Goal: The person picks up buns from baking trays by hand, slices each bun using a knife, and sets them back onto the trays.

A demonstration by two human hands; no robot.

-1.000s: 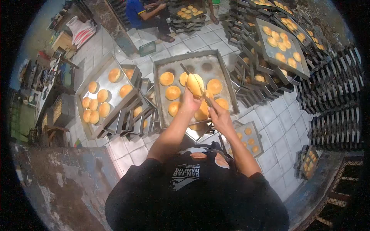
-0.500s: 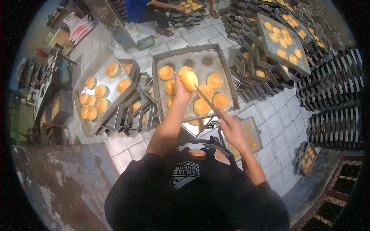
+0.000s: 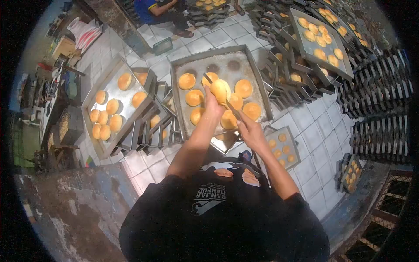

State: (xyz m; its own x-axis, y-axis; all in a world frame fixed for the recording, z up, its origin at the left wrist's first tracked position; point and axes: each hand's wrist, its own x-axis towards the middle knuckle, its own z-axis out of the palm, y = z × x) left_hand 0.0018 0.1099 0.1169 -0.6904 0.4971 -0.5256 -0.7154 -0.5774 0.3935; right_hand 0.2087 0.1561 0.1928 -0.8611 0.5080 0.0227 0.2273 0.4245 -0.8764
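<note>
My left hand (image 3: 212, 105) is closed around a golden bun (image 3: 220, 92), holding it above a square metal baking tray (image 3: 198, 62). In my right hand (image 3: 252, 129) is a knife (image 3: 233, 109), gripped by its handle. Its blade runs diagonally to the bun, and the tip end shows past the bun's upper left side. Whether the blade passes through the bun or behind it is partly hidden by the bun. Several round browned buns (image 3: 187, 81) lie in the tray below my hands.
To the left, a tilted tray (image 3: 124, 94) of buns rests on stacked trays. More bun trays (image 3: 325, 61) pile up at the right, beside tall stacks of trays (image 3: 375, 83). A seated person in a blue shirt (image 3: 146, 11) is at the back, near a green basket (image 3: 163, 46).
The knife has moved up and left, so its tip now shows beyond the bun. My right hand came closer to the bun. At the back, the person's arm drew away from the trays.
</note>
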